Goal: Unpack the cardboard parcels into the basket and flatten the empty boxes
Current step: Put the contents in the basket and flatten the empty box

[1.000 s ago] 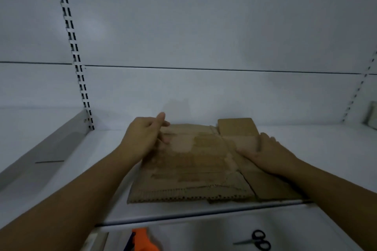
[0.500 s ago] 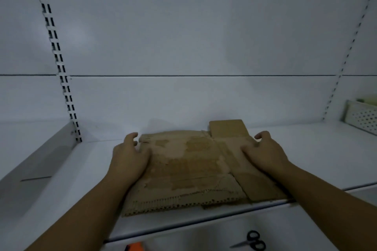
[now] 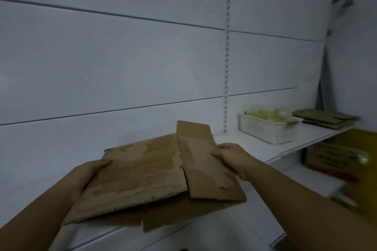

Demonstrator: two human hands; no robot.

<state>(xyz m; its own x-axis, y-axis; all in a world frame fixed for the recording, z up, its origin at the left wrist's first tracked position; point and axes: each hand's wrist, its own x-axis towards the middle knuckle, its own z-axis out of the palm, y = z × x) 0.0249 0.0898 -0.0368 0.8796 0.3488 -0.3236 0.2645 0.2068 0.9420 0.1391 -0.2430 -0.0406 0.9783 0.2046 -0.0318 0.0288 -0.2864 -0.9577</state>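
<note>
1. A left hand and right hand grip opposite edges of a flattened cardboard box, fingers curled round it, over the front of a white shelf.
2. Farther right on the shelf stands a white basket, more flat cardboard stacked beyond it.

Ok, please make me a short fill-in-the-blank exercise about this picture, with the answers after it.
1. The number of hands gripping the flattened box is ____: the left hand at one side edge, the right hand at the other.
2. The basket on the shelf is ____ in colour.
3. Between the flattened box and the pile of flat cardboard stands the ____.

Missing words: two; white; basket.
</note>
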